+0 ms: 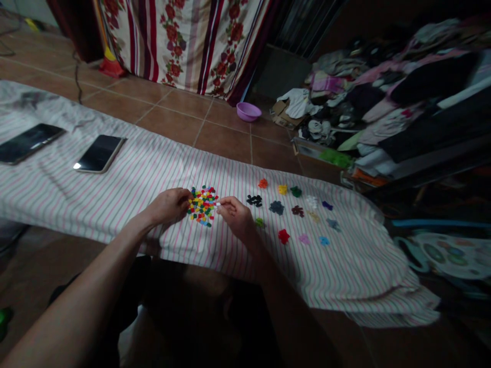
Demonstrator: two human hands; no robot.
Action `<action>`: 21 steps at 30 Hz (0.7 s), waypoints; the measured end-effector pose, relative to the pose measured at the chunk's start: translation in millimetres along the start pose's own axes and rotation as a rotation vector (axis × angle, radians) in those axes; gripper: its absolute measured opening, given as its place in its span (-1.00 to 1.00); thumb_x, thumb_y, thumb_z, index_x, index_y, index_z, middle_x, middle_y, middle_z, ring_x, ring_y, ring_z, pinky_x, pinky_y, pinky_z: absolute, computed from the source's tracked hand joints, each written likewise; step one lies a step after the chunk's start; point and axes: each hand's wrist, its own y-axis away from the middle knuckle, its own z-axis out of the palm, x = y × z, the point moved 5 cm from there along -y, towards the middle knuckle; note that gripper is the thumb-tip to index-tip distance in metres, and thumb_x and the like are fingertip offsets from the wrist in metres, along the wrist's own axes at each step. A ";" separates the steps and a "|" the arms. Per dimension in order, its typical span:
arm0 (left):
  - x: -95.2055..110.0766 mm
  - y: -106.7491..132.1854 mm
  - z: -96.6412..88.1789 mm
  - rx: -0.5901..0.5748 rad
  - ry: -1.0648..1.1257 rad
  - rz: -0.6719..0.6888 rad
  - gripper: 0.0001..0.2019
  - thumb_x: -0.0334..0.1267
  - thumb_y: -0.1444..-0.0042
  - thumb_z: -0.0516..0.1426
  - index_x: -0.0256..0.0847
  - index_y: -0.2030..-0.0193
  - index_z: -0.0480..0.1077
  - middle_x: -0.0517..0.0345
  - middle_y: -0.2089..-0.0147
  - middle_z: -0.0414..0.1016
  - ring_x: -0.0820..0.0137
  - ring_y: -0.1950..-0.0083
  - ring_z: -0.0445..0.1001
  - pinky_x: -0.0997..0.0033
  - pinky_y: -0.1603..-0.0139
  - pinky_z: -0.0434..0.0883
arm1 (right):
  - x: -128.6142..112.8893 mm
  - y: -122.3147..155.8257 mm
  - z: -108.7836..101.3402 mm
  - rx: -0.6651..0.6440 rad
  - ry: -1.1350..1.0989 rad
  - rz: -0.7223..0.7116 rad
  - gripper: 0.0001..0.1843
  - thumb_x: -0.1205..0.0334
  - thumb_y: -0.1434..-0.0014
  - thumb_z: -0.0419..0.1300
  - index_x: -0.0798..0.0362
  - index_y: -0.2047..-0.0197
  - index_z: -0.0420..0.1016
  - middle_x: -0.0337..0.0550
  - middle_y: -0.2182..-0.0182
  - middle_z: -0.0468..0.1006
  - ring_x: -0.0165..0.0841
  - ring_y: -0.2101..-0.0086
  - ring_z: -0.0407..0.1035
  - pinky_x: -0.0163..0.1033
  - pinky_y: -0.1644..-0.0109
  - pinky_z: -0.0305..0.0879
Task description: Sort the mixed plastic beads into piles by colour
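A mixed pile of small coloured pieces [202, 203], red, yellow, green, white and blue, lies on the striped cloth [161, 163]. At its left edge is my left hand [172, 202], fingers curled together; what they hold, if anything, is hidden. My right hand [237, 213] is at the pile's right edge, thumb and finger closed by a small white piece [218, 204]. Single-colour heaps spread to the right: orange [263, 183], yellow [283, 189], black [254, 200], grey [276, 207], red [284, 236], pink [304, 238], light blue [324, 240] and several others.
Two dark-screened phones, one phone [100, 153] nearer the pile and another phone [30, 143] farther left, lie on the cloth. Beyond are a purple basin [248, 111] on the tiled floor, a flowered curtain [184, 46] and heaped clothes [368, 92]. A blue plastic chair [412, 253] stands at right.
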 end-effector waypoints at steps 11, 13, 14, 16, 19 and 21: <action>8.3 -2.6 1.0 -0.063 0.005 -0.038 -0.68 -0.17 -0.13 -0.04 -0.19 0.13 0.46 0.04 0.18 0.59 0.33 0.22 0.52 0.35 0.19 0.37 | 3.8 -3.3 -19.1 0.102 -0.136 0.049 -0.81 0.11 -0.04 0.23 0.00 0.29 0.42 -0.26 0.44 0.53 -0.36 0.37 0.50 -0.26 0.23 0.42; 8.7 -2.5 1.2 -0.069 0.000 -0.046 -0.67 -0.11 -0.14 -0.05 -0.17 0.16 0.47 0.06 0.22 0.59 0.33 0.24 0.51 0.36 0.21 0.36 | 5.6 -3.1 -25.8 0.127 -0.143 0.047 -0.81 0.12 -0.02 0.24 -0.01 0.29 0.41 -0.28 0.44 0.53 -0.36 0.37 0.50 -0.26 0.24 0.41; 8.7 -2.7 0.9 -0.067 -0.004 -0.052 -0.66 -0.08 -0.14 -0.06 -0.17 0.17 0.47 0.06 0.23 0.59 0.32 0.25 0.51 0.35 0.22 0.36 | 6.6 -3.0 -29.8 0.142 -0.144 0.045 -0.81 0.13 -0.01 0.24 -0.01 0.29 0.40 -0.28 0.45 0.52 -0.37 0.38 0.49 -0.27 0.25 0.41; 8.4 -3.3 -0.7 -0.048 -0.025 -0.066 -0.63 -0.04 -0.14 -0.07 -0.17 0.19 0.46 0.05 0.24 0.58 0.29 0.23 0.52 0.32 0.20 0.36 | 8.8 -2.9 -38.8 0.174 -0.147 0.038 -0.80 0.12 -0.01 0.24 -0.01 0.28 0.40 -0.29 0.45 0.51 -0.37 0.39 0.48 -0.28 0.27 0.40; 9.4 -5.1 -2.1 -0.049 -0.035 -0.079 -0.60 -0.01 -0.14 -0.10 -0.17 0.21 0.46 0.03 0.21 0.58 0.26 0.20 0.52 0.29 0.17 0.36 | 12.3 -2.5 -55.9 0.253 -0.146 0.012 -0.81 0.12 -0.01 0.23 -0.02 0.29 0.38 -0.29 0.46 0.50 -0.38 0.39 0.46 -0.28 0.27 0.40; 11.2 -6.3 -3.0 -0.050 -0.069 -0.086 -0.60 -0.02 -0.12 -0.12 -0.19 0.22 0.45 0.00 0.18 0.57 0.25 0.19 0.52 0.28 0.17 0.37 | 14.7 -1.5 -69.3 0.312 -0.140 -0.004 -0.80 0.12 0.01 0.24 -0.02 0.31 0.37 -0.29 0.46 0.50 -0.37 0.39 0.46 -0.26 0.26 0.41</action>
